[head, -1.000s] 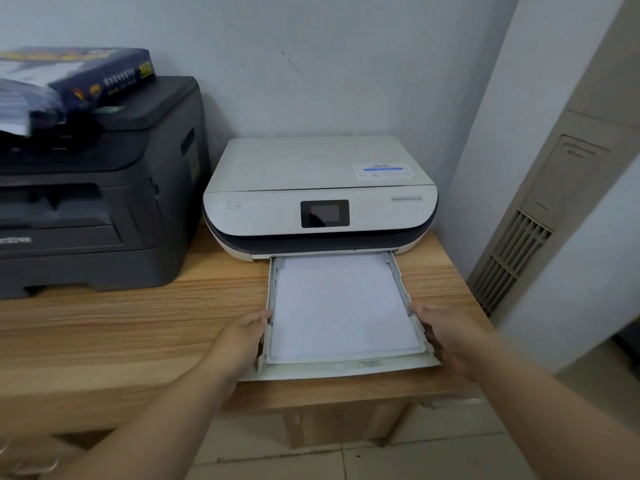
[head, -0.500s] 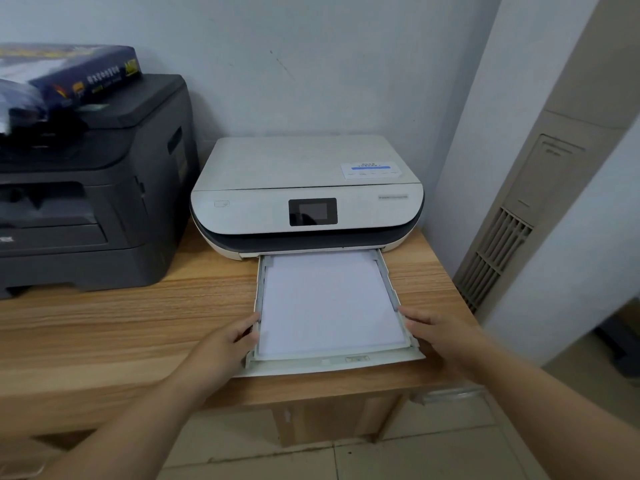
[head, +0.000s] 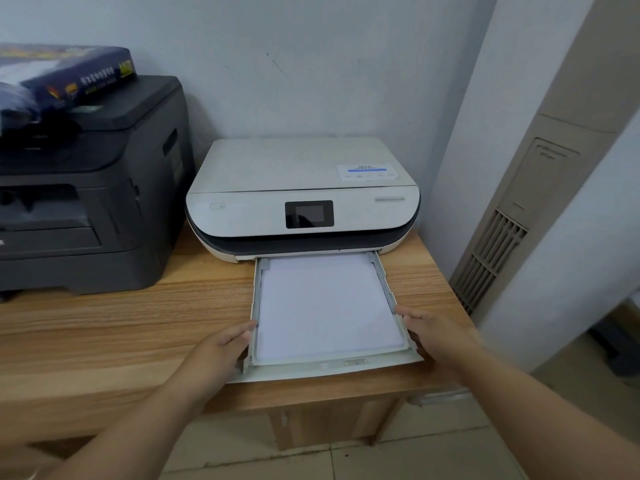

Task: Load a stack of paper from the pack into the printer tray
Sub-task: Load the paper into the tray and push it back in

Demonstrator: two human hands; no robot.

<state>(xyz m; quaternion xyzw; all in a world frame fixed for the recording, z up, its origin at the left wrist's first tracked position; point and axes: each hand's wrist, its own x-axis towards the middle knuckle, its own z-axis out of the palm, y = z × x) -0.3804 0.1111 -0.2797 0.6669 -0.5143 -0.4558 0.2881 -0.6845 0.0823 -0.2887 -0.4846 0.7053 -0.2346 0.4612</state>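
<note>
A white printer [head: 301, 174] stands on a wooden table, with its paper tray [head: 325, 366] pulled out toward me. A flat stack of white paper [head: 325, 306] lies inside the tray and fills it. My left hand [head: 218, 351] holds the tray's left wall near the front corner, fingertips against the rim. My right hand [head: 433, 334] holds the right wall the same way. The dark blue paper pack [head: 79, 74] lies on top of the black printer at the far left.
A large black printer [head: 104, 202] stands left of the white one on the wooden table [head: 121, 323]. The tray's front lip overhangs the table edge. A beige floor-standing unit with a vent grille [head: 498, 258] stands against the wall at right.
Both hands stay on the tray's sides and the paper lies as before. Only my view has shifted slightly.
</note>
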